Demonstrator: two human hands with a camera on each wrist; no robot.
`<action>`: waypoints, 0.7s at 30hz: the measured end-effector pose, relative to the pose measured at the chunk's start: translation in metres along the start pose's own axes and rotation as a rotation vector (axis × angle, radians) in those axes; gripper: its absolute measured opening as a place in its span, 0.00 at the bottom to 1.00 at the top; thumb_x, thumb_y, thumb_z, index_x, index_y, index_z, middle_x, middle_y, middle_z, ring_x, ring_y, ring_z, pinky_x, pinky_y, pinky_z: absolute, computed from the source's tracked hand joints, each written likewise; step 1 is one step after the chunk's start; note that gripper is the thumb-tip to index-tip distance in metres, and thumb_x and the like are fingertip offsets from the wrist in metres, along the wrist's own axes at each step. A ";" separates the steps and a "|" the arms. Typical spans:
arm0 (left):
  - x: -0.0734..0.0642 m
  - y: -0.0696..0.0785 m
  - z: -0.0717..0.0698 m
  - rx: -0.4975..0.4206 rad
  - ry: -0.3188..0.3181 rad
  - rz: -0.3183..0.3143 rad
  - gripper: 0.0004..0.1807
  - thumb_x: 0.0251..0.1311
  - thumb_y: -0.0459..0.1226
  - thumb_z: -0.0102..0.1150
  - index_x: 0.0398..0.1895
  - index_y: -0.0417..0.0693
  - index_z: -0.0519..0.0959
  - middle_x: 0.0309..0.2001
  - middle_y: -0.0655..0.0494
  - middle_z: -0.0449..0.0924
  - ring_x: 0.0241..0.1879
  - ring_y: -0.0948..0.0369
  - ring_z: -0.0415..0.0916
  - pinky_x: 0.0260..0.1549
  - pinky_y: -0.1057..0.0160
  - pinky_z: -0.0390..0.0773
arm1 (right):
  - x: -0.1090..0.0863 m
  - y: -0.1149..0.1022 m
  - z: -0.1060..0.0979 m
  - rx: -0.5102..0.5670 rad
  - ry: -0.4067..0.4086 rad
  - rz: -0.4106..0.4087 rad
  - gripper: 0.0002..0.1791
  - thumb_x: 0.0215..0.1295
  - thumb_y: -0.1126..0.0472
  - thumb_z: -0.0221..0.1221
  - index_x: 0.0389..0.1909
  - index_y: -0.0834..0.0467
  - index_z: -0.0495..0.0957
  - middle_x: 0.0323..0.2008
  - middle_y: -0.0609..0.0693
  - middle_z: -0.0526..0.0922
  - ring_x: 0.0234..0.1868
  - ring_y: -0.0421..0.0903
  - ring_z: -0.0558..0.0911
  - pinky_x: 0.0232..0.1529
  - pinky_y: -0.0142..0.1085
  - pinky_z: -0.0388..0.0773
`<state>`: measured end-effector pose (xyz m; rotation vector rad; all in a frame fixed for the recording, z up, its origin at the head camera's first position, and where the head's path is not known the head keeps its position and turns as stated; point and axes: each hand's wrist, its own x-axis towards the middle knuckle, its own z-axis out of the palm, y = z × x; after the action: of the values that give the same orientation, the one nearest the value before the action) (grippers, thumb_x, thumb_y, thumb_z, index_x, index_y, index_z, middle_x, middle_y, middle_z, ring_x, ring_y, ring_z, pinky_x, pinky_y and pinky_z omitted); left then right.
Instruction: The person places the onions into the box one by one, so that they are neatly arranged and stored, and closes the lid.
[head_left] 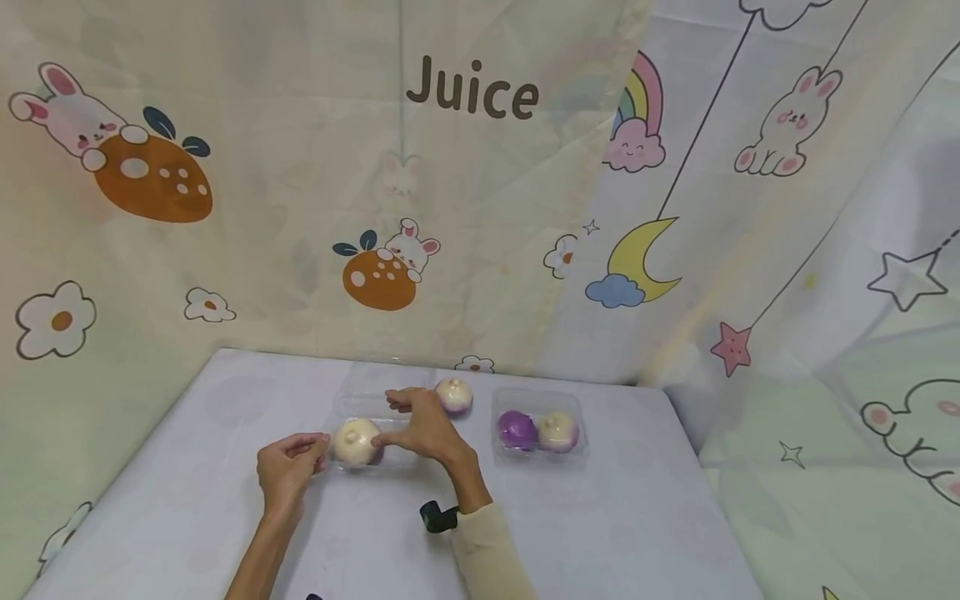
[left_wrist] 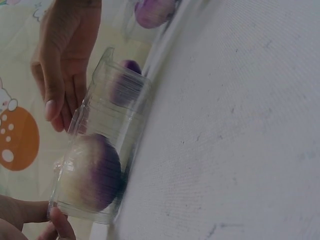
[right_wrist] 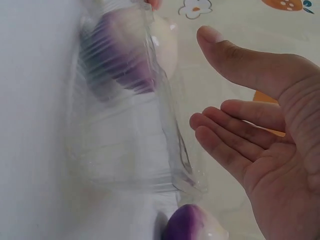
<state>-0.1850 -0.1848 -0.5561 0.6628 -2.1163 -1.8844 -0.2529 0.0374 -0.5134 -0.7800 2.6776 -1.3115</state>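
Observation:
A clear plastic clamshell box [right_wrist: 125, 150] stands on the table with its lid [head_left: 367, 382] folded back toward the wall. One purple-and-cream turnip [head_left: 354, 443] sits in its left end, cream side up. At that end my left hand [head_left: 287, 473] pinches the rim between thumb and finger, as the left wrist view shows. My right hand [head_left: 426, 429] hovers over the right part of the box, thumb spread from the extended fingers. In the right wrist view its palm [right_wrist: 280, 175] holds nothing. A loose turnip [head_left: 454, 397] lies just behind the right hand, outside the box.
Farther right, a second clear box [head_left: 540, 460] holds two turnips, one [head_left: 517, 430] purple side up and the other [head_left: 558, 432] cream side up. A printed cloth wall [head_left: 285, 250] borders the back of the white table [head_left: 615, 525].

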 end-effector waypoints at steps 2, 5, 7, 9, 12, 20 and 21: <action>0.000 0.000 0.000 -0.001 -0.005 0.000 0.13 0.69 0.30 0.70 0.49 0.25 0.86 0.29 0.54 0.91 0.23 0.66 0.84 0.24 0.71 0.88 | 0.000 0.001 -0.003 0.014 0.014 -0.017 0.43 0.54 0.55 0.85 0.70 0.66 0.80 0.66 0.62 0.86 0.63 0.59 0.89 0.67 0.51 0.88; 0.000 0.000 0.000 -0.001 0.002 0.001 0.12 0.69 0.29 0.70 0.49 0.26 0.87 0.29 0.54 0.91 0.23 0.66 0.84 0.24 0.71 0.89 | 0.001 0.004 -0.008 0.026 0.036 -0.039 0.43 0.54 0.56 0.85 0.69 0.66 0.80 0.65 0.63 0.86 0.63 0.60 0.89 0.67 0.52 0.88; -0.001 0.000 0.000 -0.001 0.008 -0.002 0.12 0.69 0.29 0.70 0.49 0.26 0.87 0.29 0.54 0.91 0.23 0.66 0.84 0.24 0.71 0.89 | 0.001 0.007 -0.012 0.034 0.047 -0.040 0.43 0.54 0.56 0.85 0.69 0.66 0.80 0.65 0.64 0.86 0.63 0.60 0.89 0.67 0.52 0.88; 0.000 0.000 0.000 0.002 0.012 -0.001 0.11 0.69 0.29 0.70 0.48 0.26 0.87 0.29 0.54 0.91 0.23 0.66 0.84 0.24 0.71 0.88 | 0.001 0.009 -0.015 0.031 0.060 -0.031 0.43 0.53 0.55 0.85 0.70 0.64 0.81 0.65 0.63 0.87 0.63 0.59 0.89 0.67 0.52 0.88; 0.000 -0.001 0.000 0.006 0.011 -0.002 0.12 0.69 0.29 0.70 0.49 0.26 0.87 0.29 0.54 0.91 0.23 0.66 0.83 0.24 0.72 0.88 | 0.002 0.012 -0.020 0.037 0.085 -0.019 0.44 0.52 0.56 0.86 0.70 0.63 0.81 0.64 0.62 0.88 0.63 0.58 0.89 0.67 0.52 0.88; 0.001 -0.001 0.000 -0.004 0.006 0.001 0.13 0.69 0.29 0.71 0.50 0.25 0.86 0.29 0.54 0.91 0.22 0.67 0.83 0.23 0.72 0.88 | 0.000 0.020 -0.030 0.016 0.122 0.027 0.45 0.51 0.57 0.86 0.71 0.63 0.80 0.64 0.62 0.88 0.64 0.61 0.88 0.67 0.52 0.88; 0.001 -0.001 0.000 -0.003 0.008 0.001 0.13 0.69 0.29 0.71 0.50 0.25 0.86 0.29 0.54 0.91 0.21 0.67 0.83 0.23 0.72 0.88 | 0.000 0.021 -0.031 0.025 0.124 0.028 0.45 0.51 0.57 0.86 0.71 0.63 0.80 0.64 0.63 0.88 0.64 0.62 0.88 0.67 0.53 0.87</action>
<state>-0.1855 -0.1850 -0.5570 0.6677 -2.1083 -1.8811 -0.2702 0.0708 -0.5095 -0.6772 2.7484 -1.4295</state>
